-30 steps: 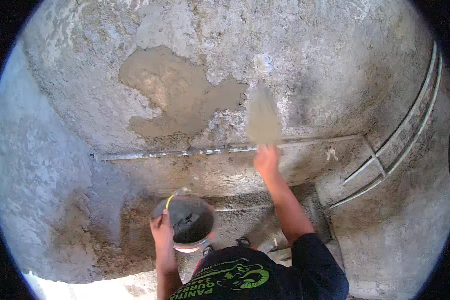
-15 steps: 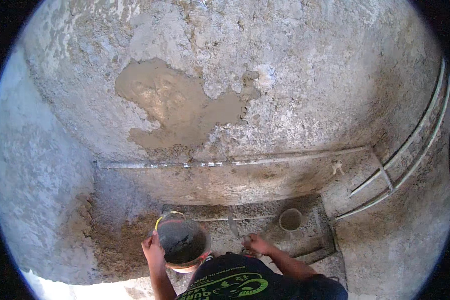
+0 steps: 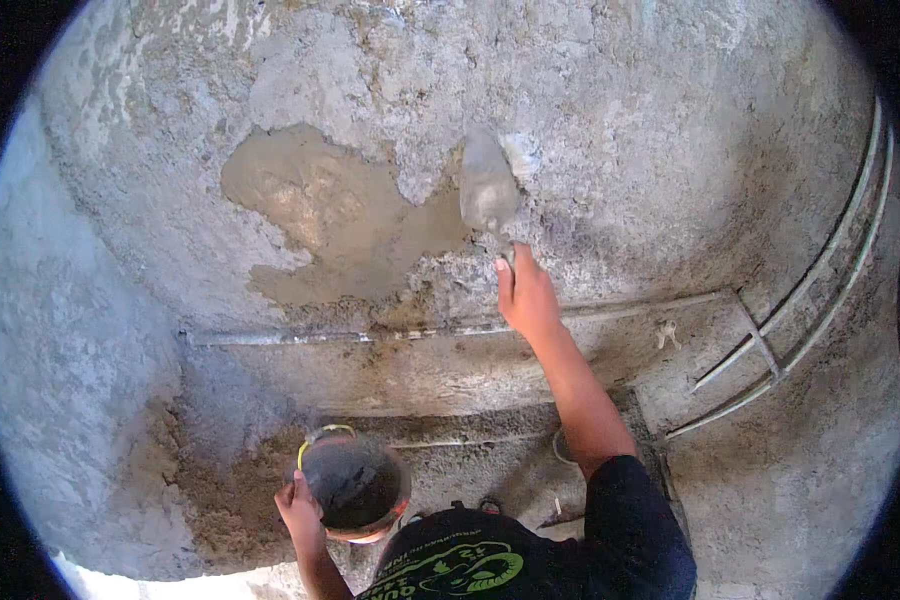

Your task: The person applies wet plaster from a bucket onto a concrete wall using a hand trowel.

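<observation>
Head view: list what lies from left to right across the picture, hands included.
left hand on the bucket's rim → bucket of mortar → trowel against the wall → right hand gripping its handle → conduit pipes running up the wall at right.

Dark short-sleeved shirt (image 3: 610, 540), green print

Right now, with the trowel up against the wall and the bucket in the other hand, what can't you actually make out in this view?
- Head view: the handle of the grey steel trowel is hidden inside the right hand.
- How full the round dark mortar bucket is: its inside lies in shadow.
- The left hand covers part of the bucket's rim.
- The small pale cup on the floor is mostly behind the right forearm.
- The feet are hidden by the dark shirt.
</observation>
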`<state>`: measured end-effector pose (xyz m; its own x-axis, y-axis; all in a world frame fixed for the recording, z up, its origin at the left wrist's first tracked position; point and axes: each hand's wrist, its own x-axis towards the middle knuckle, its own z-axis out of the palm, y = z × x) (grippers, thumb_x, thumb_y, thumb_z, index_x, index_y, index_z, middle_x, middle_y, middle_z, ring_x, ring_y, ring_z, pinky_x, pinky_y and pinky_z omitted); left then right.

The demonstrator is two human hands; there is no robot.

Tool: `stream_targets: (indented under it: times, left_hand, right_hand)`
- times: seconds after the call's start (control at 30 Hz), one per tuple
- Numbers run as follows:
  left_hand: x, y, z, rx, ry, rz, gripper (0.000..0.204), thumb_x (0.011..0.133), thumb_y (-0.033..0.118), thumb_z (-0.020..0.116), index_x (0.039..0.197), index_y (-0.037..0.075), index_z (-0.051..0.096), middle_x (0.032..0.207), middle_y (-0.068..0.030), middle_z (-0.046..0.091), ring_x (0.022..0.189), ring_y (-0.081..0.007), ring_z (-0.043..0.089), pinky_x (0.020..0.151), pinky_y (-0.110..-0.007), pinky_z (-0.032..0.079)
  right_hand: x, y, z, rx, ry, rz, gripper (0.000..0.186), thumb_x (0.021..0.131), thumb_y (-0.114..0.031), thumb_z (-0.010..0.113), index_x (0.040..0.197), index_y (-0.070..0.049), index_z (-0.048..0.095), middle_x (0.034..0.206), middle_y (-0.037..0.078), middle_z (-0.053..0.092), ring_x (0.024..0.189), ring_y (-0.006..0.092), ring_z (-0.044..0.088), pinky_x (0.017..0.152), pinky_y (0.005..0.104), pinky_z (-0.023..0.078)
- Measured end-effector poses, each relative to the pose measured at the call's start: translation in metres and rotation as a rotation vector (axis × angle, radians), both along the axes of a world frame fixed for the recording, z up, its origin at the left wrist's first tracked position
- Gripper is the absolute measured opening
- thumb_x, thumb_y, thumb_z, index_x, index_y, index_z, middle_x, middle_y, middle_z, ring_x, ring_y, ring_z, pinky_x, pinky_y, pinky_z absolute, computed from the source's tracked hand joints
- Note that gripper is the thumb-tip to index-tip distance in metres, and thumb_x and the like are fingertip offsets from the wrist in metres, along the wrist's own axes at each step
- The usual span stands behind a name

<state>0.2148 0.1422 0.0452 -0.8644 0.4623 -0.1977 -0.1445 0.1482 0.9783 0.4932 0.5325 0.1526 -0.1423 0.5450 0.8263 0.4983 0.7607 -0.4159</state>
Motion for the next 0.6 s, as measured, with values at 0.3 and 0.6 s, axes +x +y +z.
stream_targets:
  times: [0.3, 0.6]
  left_hand:
    - [0.004, -0.007, 0.001, -0.052, -0.003, 0.006, 0.048, 0.098, 0.031, 0.061, 0.06, 0.015, 0.038, 0.05, 0.0065, 0.033, 0.038, -0.0048, 0.029, 0.036, -0.026, 0.02]
    - [-0.01, -0.009, -0.014, -0.036, 0.024, 0.0, 0.048, 0.099, 0.03, 0.06, 0.059, 0.015, 0.039, 0.05, 0.007, 0.034, 0.039, -0.0046, 0.03, 0.037, -0.026, 0.02]
  right_hand:
    - [-0.029, -0.015, -0.049, -0.4, -0.152, -0.052, 0.039, 0.096, -0.024, 0.054, 0.12, 0.004, 0.042, 0.08, 0.03, 0.063, 0.069, 0.0498, 0.062, 0.061, 0.0565, 0.051]
    - [-0.009, -0.041, -0.1, -0.265, -0.197, 0.009, 0.04, 0.097, -0.025, 0.055, 0.122, 0.003, 0.043, 0.083, 0.03, 0.064, 0.067, 0.048, 0.063, 0.057, 0.0552, 0.051]
